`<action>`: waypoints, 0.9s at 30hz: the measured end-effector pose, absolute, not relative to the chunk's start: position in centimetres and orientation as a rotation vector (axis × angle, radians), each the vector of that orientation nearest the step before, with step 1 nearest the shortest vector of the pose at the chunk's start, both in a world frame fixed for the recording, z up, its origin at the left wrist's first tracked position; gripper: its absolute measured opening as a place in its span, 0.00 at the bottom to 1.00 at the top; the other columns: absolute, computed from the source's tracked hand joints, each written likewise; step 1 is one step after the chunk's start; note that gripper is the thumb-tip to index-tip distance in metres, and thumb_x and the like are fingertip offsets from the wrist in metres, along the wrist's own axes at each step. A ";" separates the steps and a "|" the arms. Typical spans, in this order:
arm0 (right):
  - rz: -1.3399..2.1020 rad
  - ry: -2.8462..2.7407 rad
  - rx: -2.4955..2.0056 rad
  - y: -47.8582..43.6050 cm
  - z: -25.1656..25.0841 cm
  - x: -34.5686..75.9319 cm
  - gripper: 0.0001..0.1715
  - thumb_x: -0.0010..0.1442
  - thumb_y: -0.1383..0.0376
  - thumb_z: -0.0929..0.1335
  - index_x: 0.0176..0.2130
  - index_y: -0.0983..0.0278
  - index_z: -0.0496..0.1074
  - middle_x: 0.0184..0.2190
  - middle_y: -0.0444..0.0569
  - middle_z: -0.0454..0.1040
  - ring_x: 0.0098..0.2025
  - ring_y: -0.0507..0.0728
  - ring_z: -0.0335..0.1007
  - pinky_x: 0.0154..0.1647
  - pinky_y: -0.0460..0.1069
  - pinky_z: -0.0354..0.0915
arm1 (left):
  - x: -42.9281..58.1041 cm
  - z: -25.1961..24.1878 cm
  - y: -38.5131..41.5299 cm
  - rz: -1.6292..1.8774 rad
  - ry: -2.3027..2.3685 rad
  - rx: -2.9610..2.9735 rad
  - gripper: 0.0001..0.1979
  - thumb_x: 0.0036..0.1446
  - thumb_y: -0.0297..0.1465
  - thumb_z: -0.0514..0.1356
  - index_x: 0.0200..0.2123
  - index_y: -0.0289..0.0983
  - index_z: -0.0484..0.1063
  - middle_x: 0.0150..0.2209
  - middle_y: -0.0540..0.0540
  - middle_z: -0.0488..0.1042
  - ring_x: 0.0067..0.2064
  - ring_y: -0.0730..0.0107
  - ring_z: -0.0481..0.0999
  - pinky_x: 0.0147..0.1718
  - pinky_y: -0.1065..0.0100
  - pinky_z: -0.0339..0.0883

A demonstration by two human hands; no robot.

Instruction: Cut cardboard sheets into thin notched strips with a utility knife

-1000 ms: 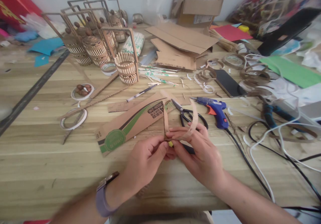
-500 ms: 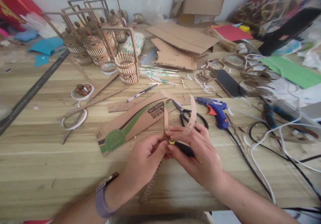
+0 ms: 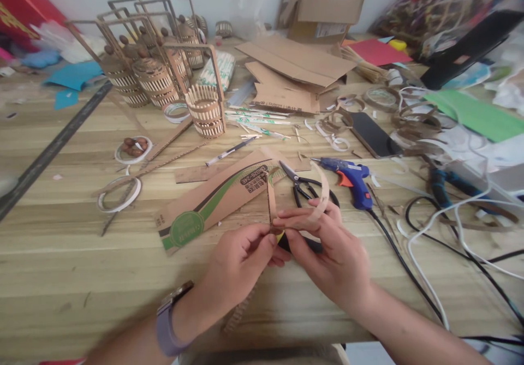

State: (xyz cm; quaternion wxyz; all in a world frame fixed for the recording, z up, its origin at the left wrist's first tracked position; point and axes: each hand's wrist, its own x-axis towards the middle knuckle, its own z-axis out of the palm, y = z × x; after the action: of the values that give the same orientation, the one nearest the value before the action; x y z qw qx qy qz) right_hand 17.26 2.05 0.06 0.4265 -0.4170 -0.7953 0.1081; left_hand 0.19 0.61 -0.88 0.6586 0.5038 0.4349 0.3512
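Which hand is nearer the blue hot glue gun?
Right. The right hand lies just short of the blue hot glue gun, to its left; the left hand is farther left, past the thin brown cardboard strip both pinch.

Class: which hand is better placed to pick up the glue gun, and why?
Probably the right hand: the glue gun lies just beyond it, while the left hand pinches the strip farther off.
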 end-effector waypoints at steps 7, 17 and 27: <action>0.209 -2.018 -0.990 1.9 -0.3 16.9 0.08 0.63 0.71 0.67 0.42 0.60 0.69 0.37 0.44 0.82 0.42 0.55 0.80 0.54 0.56 0.60 | 0.2 -1.2 0.8 0.839 0.996 1.136 0.16 0.65 0.41 0.56 0.41 0.35 0.77 0.35 0.45 0.80 0.35 0.67 0.79 0.36 0.69 0.73; 0.252 -2.019 -1.026 2.0 -0.4 17.0 0.08 0.63 0.71 0.67 0.40 0.57 0.68 0.37 0.43 0.82 0.41 0.56 0.80 0.53 0.57 0.61 | 0.2 -0.6 0.8 0.813 1.030 1.156 0.14 0.65 0.40 0.56 0.38 0.36 0.75 0.32 0.46 0.81 0.34 0.65 0.80 0.35 0.69 0.74; 0.236 -2.009 -1.019 1.9 -0.2 17.1 0.08 0.63 0.71 0.66 0.40 0.58 0.68 0.34 0.42 0.82 0.39 0.55 0.80 0.53 0.56 0.61 | 0.3 -1.0 0.8 0.823 0.985 1.086 0.14 0.64 0.40 0.57 0.41 0.36 0.75 0.35 0.45 0.81 0.36 0.66 0.80 0.37 0.68 0.75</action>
State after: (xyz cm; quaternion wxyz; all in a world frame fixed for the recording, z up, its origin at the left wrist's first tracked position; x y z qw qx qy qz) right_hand 17.08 1.94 -0.19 0.4242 -0.4073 -0.8033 0.0943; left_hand 0.28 0.75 -0.97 0.6669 0.4814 0.4364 0.3647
